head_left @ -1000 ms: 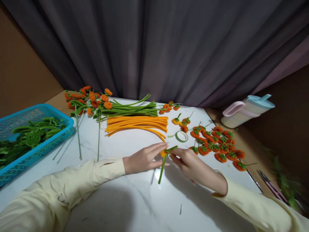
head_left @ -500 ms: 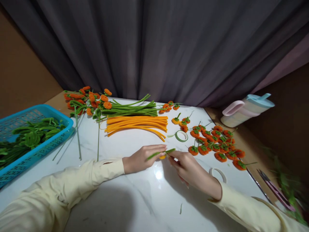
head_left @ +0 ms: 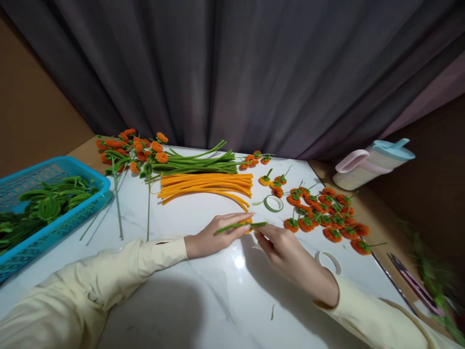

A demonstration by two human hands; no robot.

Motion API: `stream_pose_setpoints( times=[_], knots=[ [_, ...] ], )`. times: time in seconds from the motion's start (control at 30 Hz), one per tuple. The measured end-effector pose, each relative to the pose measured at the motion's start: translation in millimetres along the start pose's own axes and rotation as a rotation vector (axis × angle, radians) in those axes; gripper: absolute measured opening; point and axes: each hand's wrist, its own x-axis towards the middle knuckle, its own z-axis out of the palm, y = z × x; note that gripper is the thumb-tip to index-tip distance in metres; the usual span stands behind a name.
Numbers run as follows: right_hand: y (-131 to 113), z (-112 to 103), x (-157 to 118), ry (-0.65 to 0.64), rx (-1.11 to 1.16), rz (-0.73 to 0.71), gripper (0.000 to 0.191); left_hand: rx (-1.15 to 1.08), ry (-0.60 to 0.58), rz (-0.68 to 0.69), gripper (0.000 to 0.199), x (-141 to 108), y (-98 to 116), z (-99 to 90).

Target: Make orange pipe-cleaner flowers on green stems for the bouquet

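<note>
Green strip point(head_left: 228, 228) swung left | hands point(head_left: 214, 237) point(head_left: 286, 252) grip flower point(head_left: 248, 221), strip | right wrist point(head_left: 325, 286) part-hides white roll point(head_left: 338, 266)

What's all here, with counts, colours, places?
Plastic basket: one, blue, left
Fuzzy leaves: many, green, basket
Fuzzy stemmed flowers: several, orange, left
Fuzzy stick bundle: one, green, back
Fuzzy strip bundle: one, orange, centre
Fuzzy flower heads: many, orange, right
Tape roll: one, green, centre
Thin ring: one, white, right
Lidded jug: one, pale, right
Slim tool: one, pink, right
Greenery: uncountable, green, right
Marbled table: one, white, beneath
Cloth curtain: one, grey, behind
Fuzzy flower piece: one, orange-green, between hands
Left hand: one, cream sleeve, front
Right hand: one, cream sleeve, front
</note>
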Motion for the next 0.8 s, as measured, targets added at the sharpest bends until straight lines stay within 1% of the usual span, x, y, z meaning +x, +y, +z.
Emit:
stream_pose_setpoints(
  times=[0.13,0.23,0.33,0.4,0.47,0.57,0.67,0.73,0.8],
  knots=[
    [-3.5,-3.3,2.2,-0.025,0.011,0.087,0.023,0.044,-0.055,0.058,0.039,-1.7,-3.4,-0.9],
    [-7.6,-7.3,3.6,-0.145,0.127,0.251,0.022,0.026,-0.063,0.069,0.037,-2.7,-6.1,0.2],
    [-9.7,-12.0,3.7,-0.284,0.27,0.452,0.021,0.003,-0.047,0.05,0.035,-3.2,-7.2,1.0],
    [-10.3,-14.7,2.6,-0.315,0.328,0.518,0.021,-0.005,-0.018,0.022,0.034,-3.4,-7.3,1.0],
    [-11.1,-16.4,0.0,-0.323,0.377,0.554,0.025,-0.019,-0.006,-0.014,0.033,-3.5,-7.7,0.9],
    [-13.5,-16.9,-6.8,-0.288,0.473,0.625,0.031,-0.092,0.006,-0.108,0.035,-2.9,-9.5,1.6],
    [-12.5,-13.6,-16.4,-0.219,0.54,0.654,0.041,-0.279,0.05,-0.263,0.038,0.3,-11.4,2.8],
    [-6.8,-8.1,-23.6,-0.153,0.473,0.584,0.043,-0.42,0.07,-0.349,0.042,3.7,-11.9,3.4],
    [2.5,-0.1,-30.3,-0.035,0.277,0.43,0.036,-0.524,0.07,-0.405,0.048,7.1,-12.1,3.3]
  ],
)
